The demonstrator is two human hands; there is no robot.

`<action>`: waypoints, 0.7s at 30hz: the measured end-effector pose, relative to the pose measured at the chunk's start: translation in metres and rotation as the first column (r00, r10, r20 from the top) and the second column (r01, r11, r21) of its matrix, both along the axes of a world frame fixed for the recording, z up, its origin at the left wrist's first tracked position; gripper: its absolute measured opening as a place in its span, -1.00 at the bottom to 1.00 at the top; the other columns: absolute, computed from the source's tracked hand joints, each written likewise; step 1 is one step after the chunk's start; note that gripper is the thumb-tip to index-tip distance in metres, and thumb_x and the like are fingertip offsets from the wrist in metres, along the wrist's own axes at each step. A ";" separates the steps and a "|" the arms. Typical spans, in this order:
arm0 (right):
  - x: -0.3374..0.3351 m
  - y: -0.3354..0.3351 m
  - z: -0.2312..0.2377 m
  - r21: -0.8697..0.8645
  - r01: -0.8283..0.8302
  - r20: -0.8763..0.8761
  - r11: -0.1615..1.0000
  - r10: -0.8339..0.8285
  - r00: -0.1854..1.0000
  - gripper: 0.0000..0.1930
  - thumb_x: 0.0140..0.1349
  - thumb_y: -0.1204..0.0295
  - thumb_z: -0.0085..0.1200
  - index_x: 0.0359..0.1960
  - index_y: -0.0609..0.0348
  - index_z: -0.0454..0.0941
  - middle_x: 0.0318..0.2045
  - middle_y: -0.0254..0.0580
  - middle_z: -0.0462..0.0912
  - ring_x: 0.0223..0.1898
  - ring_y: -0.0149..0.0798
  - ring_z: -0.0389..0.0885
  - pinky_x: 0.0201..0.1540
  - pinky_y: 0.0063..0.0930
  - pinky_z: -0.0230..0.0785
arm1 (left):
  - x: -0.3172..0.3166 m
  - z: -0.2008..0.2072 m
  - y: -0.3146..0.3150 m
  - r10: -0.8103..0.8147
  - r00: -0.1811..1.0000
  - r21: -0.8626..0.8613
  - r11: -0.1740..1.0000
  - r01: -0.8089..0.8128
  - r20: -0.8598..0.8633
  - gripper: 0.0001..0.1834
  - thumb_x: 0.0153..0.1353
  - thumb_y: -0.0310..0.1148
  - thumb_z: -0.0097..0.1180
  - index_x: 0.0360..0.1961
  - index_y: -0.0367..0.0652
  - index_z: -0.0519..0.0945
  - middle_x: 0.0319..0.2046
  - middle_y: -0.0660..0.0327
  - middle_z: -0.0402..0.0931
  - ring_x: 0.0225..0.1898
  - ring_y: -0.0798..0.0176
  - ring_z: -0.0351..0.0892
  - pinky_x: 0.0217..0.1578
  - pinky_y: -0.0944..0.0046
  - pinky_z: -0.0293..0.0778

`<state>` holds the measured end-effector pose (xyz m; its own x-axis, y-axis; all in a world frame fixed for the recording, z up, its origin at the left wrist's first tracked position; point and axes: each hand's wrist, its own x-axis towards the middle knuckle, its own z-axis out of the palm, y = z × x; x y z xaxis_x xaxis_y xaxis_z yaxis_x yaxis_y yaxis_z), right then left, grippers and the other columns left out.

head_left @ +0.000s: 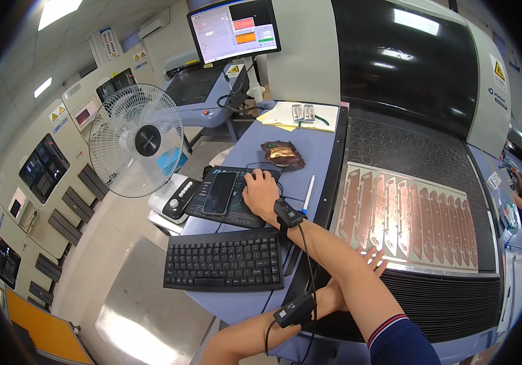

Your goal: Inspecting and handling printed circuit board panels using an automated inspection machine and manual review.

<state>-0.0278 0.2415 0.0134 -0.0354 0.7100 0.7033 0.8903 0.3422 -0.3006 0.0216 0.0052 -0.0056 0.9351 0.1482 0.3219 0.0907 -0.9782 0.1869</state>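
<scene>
My forearms cross, the right one above the left. My right hand [262, 194] curls over a mostly hidden computer mouse at the right side of a black mouse pad [242, 208], where a thin cable runs. A dark phone [221, 193] lies on the pad, left of that hand. My left hand [371, 260] reaches right beneath my right forearm. Its fingers are spread at the near edge of a flat panel [388, 213] with rows of copper-coloured strips, partly covered by my arm. Each wrist wears a small black cabled device.
A black keyboard [223, 260] sits at the blue table's near edge. Beyond are a white pen [309, 191], a crumpled dark packet [283, 154] and papers [279, 115]. A monitor [234, 31] stands behind, a fan [137, 140] at left, and a large dark-fronted machine [407, 67] behind the panel.
</scene>
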 end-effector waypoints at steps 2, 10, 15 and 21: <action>0.000 0.000 0.001 -0.002 0.002 0.002 1.000 -0.002 1.000 -0.74 0.12 0.42 0.16 -0.14 0.21 0.59 -0.09 0.01 0.55 -0.02 0.10 0.52 0.02 -0.08 0.47 | 0.000 0.000 0.000 0.002 1.000 -0.009 1.000 -0.001 0.021 -0.11 0.32 0.09 -0.07 0.48 -0.33 0.07 0.51 -0.17 -0.07 0.55 -0.22 -0.19 0.49 -0.25 -0.26; -0.002 -0.005 0.002 -0.004 0.025 0.023 1.000 -0.025 0.999 -0.72 0.07 0.38 0.19 -0.19 0.22 0.58 -0.15 0.00 0.56 -0.08 0.10 0.55 -0.04 -0.06 0.50 | 0.002 -0.007 -0.001 0.003 1.000 0.007 1.000 -0.003 0.019 -0.17 0.34 0.03 -0.10 0.47 -0.31 0.09 0.50 -0.16 -0.04 0.55 -0.21 -0.14 0.49 -0.25 -0.24; -0.001 -0.009 0.003 0.033 0.026 0.039 0.999 -0.027 0.999 -0.72 0.05 0.38 0.19 -0.19 0.22 0.58 -0.17 -0.01 0.57 -0.11 0.09 0.57 -0.08 -0.07 0.51 | 0.002 -0.008 -0.002 0.006 1.000 0.031 0.999 -0.006 0.018 -0.14 0.32 0.07 -0.08 0.47 -0.31 0.09 0.50 -0.16 -0.04 0.55 -0.21 -0.16 0.49 -0.25 -0.25; 0.000 -0.008 0.004 0.022 -0.010 0.038 1.000 0.009 0.999 -0.72 0.03 0.38 0.19 -0.20 0.21 0.58 -0.18 -0.02 0.56 -0.13 0.08 0.56 -0.10 -0.08 0.50 | 0.001 -0.006 -0.002 0.011 1.000 0.049 0.999 -0.012 0.029 -0.10 0.30 0.10 -0.07 0.47 -0.33 0.08 0.50 -0.16 -0.04 0.55 -0.21 -0.17 0.49 -0.24 -0.26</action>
<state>-0.0277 0.2338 0.0175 -0.0687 0.6936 0.7171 0.8974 0.3569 -0.2592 0.0229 0.0028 -0.0119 0.9238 0.1425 0.3554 0.0975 -0.9851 0.1416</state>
